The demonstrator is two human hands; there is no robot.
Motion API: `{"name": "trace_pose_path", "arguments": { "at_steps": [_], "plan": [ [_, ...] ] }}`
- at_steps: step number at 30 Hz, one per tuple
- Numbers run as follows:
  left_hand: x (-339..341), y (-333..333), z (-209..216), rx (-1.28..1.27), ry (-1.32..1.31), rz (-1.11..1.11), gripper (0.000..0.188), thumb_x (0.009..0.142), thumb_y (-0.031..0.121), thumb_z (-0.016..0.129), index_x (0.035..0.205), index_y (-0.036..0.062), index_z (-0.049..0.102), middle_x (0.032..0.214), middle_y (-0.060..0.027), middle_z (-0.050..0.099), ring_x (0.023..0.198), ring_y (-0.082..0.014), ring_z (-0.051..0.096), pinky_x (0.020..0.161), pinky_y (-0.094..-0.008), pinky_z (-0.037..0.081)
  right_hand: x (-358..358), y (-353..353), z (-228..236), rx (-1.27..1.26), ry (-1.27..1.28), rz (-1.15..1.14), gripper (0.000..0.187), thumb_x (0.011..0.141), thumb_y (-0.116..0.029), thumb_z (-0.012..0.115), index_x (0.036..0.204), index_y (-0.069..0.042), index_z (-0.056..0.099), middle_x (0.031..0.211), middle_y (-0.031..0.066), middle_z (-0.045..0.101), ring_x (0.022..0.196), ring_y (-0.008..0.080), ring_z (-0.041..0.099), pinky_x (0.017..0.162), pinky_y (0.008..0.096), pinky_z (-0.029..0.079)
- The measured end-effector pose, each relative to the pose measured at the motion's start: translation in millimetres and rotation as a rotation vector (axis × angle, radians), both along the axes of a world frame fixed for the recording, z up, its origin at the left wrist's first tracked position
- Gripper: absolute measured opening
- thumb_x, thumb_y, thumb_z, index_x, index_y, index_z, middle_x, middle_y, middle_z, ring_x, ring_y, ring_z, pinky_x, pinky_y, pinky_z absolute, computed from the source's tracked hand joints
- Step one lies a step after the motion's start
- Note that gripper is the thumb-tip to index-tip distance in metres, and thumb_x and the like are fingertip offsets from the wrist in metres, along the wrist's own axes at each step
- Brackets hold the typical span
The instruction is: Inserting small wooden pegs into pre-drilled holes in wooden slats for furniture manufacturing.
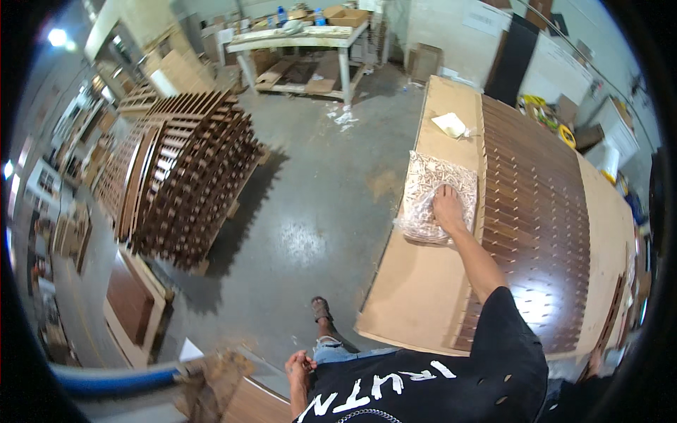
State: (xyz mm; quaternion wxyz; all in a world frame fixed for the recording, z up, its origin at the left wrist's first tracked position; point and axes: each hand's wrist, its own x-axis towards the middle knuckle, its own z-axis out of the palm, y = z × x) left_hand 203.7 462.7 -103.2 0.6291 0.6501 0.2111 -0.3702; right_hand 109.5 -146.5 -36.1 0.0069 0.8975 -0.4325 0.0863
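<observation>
A clear plastic bag point(430, 173) full of small wooden dowels lies on a cardboard-coloured panel point(416, 282) to my right. My right hand point(448, 206) is at the bag, its fingers bent together among the plastic and dowels; what they grip is hidden. Just right of the bag stands a row of dark brown wooden boards point(536, 233), laid side by side, with many light dowels sticking out of them. My left hand point(300, 364) is low by my waist, its fingers curled closed, and I cannot see what is inside.
A stack of brown slatted wooden frames point(190, 176) stands on a pallet at left. Brown panels point(130, 296) lie nearer me. A white workbench point(296, 41) with boxes and bottles is at the back. A torn paper piece point(450, 125) lies beyond the bag.
</observation>
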Motion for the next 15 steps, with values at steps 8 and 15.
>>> {"name": "trace_pose_path", "arguments": {
  "at_steps": [8, 15],
  "plan": [
    [285, 3, 10, 0.121, -0.168, -0.079, 0.015, 0.093, 0.015, 0.055, 0.099, 0.0030, 0.061, 0.065, -0.0072, 0.059, 0.054, -0.0206, 0.059, 0.048, -0.0328, 0.053, 27, -7, 4, 0.158, 0.235, -0.220, 0.037, 0.089, -0.011, 0.041, 0.121, 0.007, 0.049, 0.121, 0.0233, 0.050, 0.111, 0.0387, 0.050, 0.093, 0.0475, 0.045],
    [429, -265, 57, -0.036, -0.484, -0.700, 0.023, 0.095, 0.026, 0.057, 0.091, 0.0033, 0.060, 0.062, -0.0047, 0.053, 0.051, -0.0142, 0.052, 0.047, -0.0286, 0.045, 34, -7, 32, 0.277, 0.202, -0.306, 0.030, 0.083, -0.010, 0.051, 0.107, 0.007, 0.059, 0.097, 0.0246, 0.067, 0.089, 0.0345, 0.068, 0.080, 0.0443, 0.055]
  ]
}}
